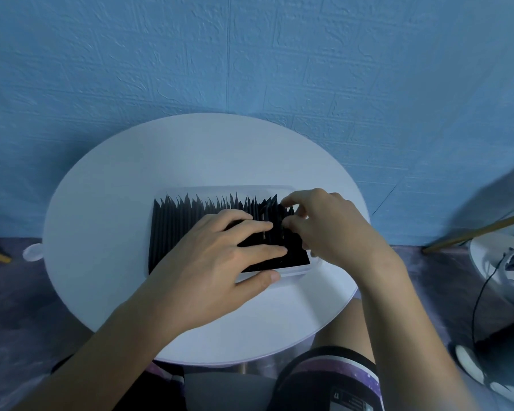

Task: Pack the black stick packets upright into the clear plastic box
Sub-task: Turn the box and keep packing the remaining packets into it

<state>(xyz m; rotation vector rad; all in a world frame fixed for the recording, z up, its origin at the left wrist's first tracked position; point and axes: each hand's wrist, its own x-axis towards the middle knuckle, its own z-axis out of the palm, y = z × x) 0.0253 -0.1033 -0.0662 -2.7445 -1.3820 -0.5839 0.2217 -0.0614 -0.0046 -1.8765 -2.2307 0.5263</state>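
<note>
Black stick packets stand upright in a tight row inside the clear rectangular plastic box, which sits mid-way on the round white counter. The left hand lies across the right part of the row, fingers straight and pressing on the packets, thumb at the box's near rim; its grip closes on nothing. The right hand is at the box's right end, its grip a thumb-and-fingertip pinch on the packets there.
</note>
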